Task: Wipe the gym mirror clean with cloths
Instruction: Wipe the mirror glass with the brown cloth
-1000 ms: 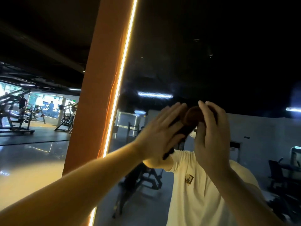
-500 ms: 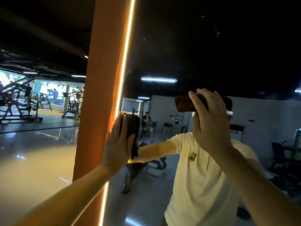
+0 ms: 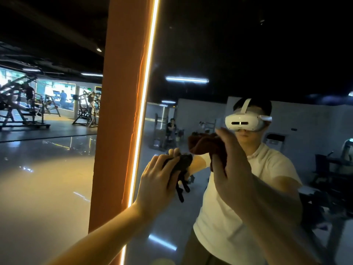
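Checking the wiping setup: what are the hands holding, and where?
Left hand presses a bunched dark cloth under its fingers; right hand grips a reddish-brown cloth by its bunched end.

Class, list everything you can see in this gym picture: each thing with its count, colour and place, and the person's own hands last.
mirror: one, dark, right of the pillar
light strip: one, glowing yellow, along the mirror's left edge
pillar: one, orange, centre left
gym machines: several, dark, far left
dark cloth: one, grey-black, under the left hand
red cloth: one, brownish red, under the right hand
left hand: pressing its cloth to the glass
right hand: holding its cloth to the glass
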Available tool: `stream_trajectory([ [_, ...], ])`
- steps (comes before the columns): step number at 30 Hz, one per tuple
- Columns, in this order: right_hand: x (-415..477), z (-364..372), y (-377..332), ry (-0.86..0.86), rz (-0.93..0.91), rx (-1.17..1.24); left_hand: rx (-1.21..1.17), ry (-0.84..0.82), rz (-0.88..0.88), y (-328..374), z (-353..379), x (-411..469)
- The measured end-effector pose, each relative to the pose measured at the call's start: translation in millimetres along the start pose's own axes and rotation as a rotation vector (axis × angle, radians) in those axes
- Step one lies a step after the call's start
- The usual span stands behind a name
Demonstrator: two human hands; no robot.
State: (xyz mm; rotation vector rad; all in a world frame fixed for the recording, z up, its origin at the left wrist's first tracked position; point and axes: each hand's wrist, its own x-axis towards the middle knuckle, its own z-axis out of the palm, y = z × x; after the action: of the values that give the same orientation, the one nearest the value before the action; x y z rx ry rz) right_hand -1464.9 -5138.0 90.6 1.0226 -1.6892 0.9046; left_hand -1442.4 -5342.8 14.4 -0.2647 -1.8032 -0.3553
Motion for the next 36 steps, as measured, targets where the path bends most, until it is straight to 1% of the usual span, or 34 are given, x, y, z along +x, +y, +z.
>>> stream_trajectory([
  [3,-15,-6,-19,-0.101,0.456,0.371,-0.231,-0.206,-0.321,13,-7,-21],
  [5,-27,-6,-23,-0.186,0.733,0.630,-0.353,-0.369,-0.471,17,-8,-32],
  [7,-42,-3,-29,-0.199,0.968,0.842,-0.381,-0.476,-0.515,20,-7,-43],
  [9,-61,2,-33,-0.153,1.131,0.960,-0.421,-0.539,-0.476,27,-7,-52],
  [11,-79,5,-35,-0.134,1.250,1.035,-0.489,-0.579,-0.444,39,-5,-61],
  [14,-101,8,-35,-0.116,1.320,1.020,-0.556,-0.618,-0.476,53,-2,-74],
  [17,-120,10,-38,-0.183,1.354,0.978,-0.554,-0.594,-0.444,64,-2,-85],
  [22,-133,12,-36,-0.286,1.453,1.101,-0.478,-0.573,-0.393,73,-10,-87],
  [26,-131,16,-36,-0.282,1.469,1.082,-0.475,-0.597,-0.388,71,-15,-90],
  [29,-127,20,-38,-0.265,1.523,1.109,-0.465,-0.551,-0.357,67,-20,-93],
  [31,-130,21,-40,-0.279,1.527,1.109,-0.472,-0.527,-0.389,66,-22,-96],
  [33,-135,25,-40,-0.236,1.502,1.150,-0.515,-0.485,-0.443,71,-24,-96],
  [35,-138,23,-41,-0.192,1.510,1.220,-0.641,-0.437,-0.604,75,-26,-89],
  [36,-140,20,-40,-0.217,1.518,1.246,-0.712,-0.408,-0.700,74,-26,-85],
])
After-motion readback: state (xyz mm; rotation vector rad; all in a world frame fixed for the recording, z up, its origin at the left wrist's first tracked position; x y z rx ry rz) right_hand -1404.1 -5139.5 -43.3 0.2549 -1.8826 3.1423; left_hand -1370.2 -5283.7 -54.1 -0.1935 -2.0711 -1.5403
